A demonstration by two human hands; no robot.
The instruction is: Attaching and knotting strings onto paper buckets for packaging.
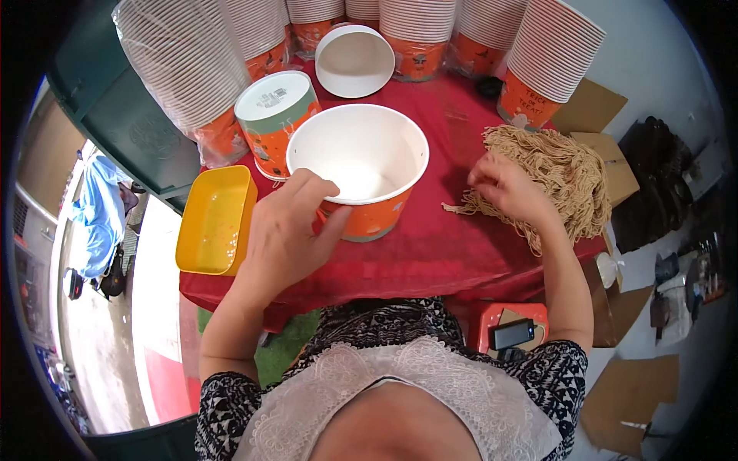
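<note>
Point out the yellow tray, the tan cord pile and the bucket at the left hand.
Yellow tray point(217, 207), head view: bare inner bottom.
Tan cord pile point(555, 178), head view: its middle.
Bucket point(357, 142), head view: inner far wall.

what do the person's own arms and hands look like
The left hand and right hand are ungloved, and the forearms are bare, with no watch or bracelet visible. The short sleeves have a black-and-white geometric pattern; the collar is white lace.
</note>
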